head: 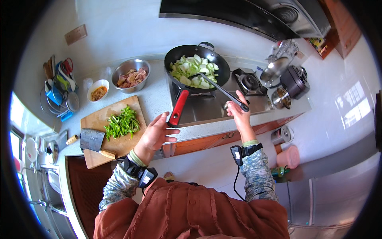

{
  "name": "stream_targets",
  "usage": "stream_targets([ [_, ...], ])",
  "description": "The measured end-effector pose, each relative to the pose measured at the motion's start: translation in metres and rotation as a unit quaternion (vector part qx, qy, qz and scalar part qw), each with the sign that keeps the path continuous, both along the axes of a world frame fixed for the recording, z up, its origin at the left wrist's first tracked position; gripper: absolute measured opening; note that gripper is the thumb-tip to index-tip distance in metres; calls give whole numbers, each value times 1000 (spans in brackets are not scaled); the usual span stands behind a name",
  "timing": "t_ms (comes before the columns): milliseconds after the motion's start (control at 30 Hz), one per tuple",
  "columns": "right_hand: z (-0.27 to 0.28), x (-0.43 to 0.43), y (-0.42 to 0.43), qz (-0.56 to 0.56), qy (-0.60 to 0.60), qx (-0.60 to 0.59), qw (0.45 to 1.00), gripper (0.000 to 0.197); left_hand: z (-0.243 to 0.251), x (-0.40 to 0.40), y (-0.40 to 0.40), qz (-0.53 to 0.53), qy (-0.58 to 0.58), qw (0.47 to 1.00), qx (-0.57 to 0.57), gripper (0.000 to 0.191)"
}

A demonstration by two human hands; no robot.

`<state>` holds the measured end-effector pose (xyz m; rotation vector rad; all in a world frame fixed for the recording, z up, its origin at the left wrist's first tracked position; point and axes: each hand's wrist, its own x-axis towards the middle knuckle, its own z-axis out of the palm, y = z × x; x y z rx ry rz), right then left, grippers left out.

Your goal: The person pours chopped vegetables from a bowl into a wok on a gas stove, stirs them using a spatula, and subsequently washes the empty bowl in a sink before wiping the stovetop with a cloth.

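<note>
My right hand [239, 112] holds the dark handle of a cooking ladle [222, 89], whose head lies among pale green vegetable slices [194, 67]. The slices fill a black wok [222, 64] over the left side of the stove. Beside the end of the wok's red handle [180, 107], my left hand [155, 131] hovers with its fingers apart, holding nothing. Cut green peppers [122, 122] lie on a wooden cutting board [89, 121] to the left, near a cleaver [93, 139]. Raw meat pieces [132, 77] sit in a steel bowl [115, 71] behind the board.
A white bowl of seasoning [98, 90] and a utensil rack [59, 95] stand at the left. At the right are a second gas burner [250, 82], a steel pot [280, 98] and a dark cooker [295, 82]. The range hood [220, 19] hangs above the stove.
</note>
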<state>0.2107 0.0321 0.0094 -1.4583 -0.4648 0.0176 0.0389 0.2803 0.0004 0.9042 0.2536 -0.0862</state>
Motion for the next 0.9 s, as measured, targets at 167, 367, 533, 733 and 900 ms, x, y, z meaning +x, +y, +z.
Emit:
stream_targets([
  [167, 49, -5, 31, -1, -303, -179, 936, 25, 4, -2, 0, -35, -25, 998, -51, 47],
  [367, 105, 20, 56, 147, -496, -359, 776, 16, 11, 0, -9, -26, 4, 1000, -10, 50],
  [533, 180, -6, 58, 234, -489, -325, 775, 9, 5, -3, -10, 17, 25, 1000, 9, 36],
  [733, 214, 14, 24, 345, -450, -408, 716, 8, 7, 2, -30, 89, 39, 995, 33, 33],
  [900, 183, 49, 19, 382, -473, -400, 686, 12, -1, 4, -37, 122, 43, 991, 20, 37],
])
